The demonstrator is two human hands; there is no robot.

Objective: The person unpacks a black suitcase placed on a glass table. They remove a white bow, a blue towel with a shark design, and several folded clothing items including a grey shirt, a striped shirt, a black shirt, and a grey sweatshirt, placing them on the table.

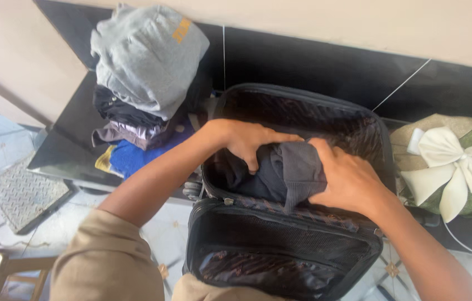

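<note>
A black suitcase (303, 100) lies open on a dark ledge, its mesh-lined lid (280, 245) folded down toward me. Inside it sits a dark grey folded garment (294, 167) with a ribbed cuff. My left hand (247, 139) presses on the garment's left side, fingers curled over it. My right hand (347, 178) grips the garment's right side near the cuff. Both hands are inside the case's main compartment.
A pile of folded clothes (147, 61) topped by a grey sweatshirt stands left of the case, with blue and purple cloth beneath. A green and beige bag with a large white bow (453, 167) sits at the right. A metal floor plate (18, 195) lies lower left.
</note>
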